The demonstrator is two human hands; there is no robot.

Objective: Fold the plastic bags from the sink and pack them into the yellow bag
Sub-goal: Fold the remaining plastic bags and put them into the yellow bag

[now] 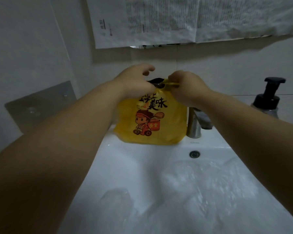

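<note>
A yellow bag (pixel 167 125) with a cartoon print and black lettering stands on the back ledge of the white sink (pixel 125 166). Something dark (pixel 155 81) shows in its open mouth. My right hand (pixel 188 88) pinches the bag's yellow handle at the top right. My left hand (pixel 137 81) is at the top left of the bag's mouth with its fingers curled; I cannot tell whether it holds the rim. Clear plastic bags (pixel 201 188) lie crumpled in the sink basin below my arms.
A chrome faucet (pixel 194 124) stands right of the yellow bag, with the overflow hole (pixel 194 154) below it. A black pump bottle (pixel 267 98) is on the right. Newspaper sheets (pixel 176 19) hang on the wall above. A grey metal plate (pixel 39 105) is on the left wall.
</note>
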